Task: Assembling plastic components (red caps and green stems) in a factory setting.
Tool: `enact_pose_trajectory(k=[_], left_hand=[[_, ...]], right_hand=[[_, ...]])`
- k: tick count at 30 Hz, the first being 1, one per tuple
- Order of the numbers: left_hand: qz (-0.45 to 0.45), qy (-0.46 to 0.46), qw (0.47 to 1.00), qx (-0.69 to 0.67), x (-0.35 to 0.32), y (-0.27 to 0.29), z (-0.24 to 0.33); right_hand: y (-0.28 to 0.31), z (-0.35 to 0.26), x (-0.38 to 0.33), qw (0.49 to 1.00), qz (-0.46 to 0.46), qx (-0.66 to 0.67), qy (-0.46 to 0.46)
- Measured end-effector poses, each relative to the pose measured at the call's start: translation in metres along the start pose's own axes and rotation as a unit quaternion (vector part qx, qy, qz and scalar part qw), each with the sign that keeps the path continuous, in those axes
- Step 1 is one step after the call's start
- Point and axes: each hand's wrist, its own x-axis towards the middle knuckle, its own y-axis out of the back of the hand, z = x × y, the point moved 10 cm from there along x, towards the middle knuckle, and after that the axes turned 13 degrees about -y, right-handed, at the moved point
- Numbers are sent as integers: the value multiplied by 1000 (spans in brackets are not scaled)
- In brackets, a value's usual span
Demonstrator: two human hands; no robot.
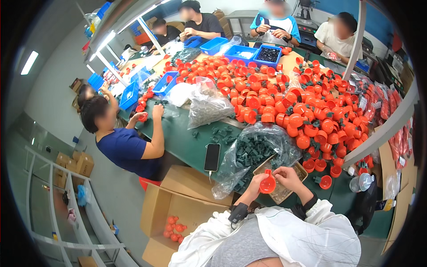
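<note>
My left hand [252,188] grips a small orange-red plastic cup [267,184], its round opening facing up and its narrow tab pointing away from me. Close to that tab is my right hand [288,178], fingers bent together; whatever they hold is too small to make out. Beneath both hands lies a shallow tan tray [279,198] with small pieces in it. Just beyond it, a clear plastic bag [227,171] spills dark green plastic clips [255,153] onto the table.
A large heap of orange-red cups [267,95] covers the green table [178,139]. A phone [212,157] lies left of the bag. An open carton [153,209] with several cups stands at my left. A clear bottle [361,182] is at right. Co-workers sit around the table.
</note>
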Motion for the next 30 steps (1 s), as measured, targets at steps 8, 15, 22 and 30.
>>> enact_pose_trajectory(k=[8, 15, 22, 30], left_hand=[[-44, -275, 876, 393, 1, -24, 40], [-143, -157, 890, 404, 5, -33, 24], [-93, -39, 985, 143, 17, -13, 0], [-79, -125, 970, 195, 17, -22, 10]], right_hand=[[16, 4, 7, 989, 95, -110, 15], [17, -6, 4, 997, 46, -52, 26], [19, -22, 2, 1000, 11, 9, 4], [30, -4, 3, 997, 32, 75, -13]])
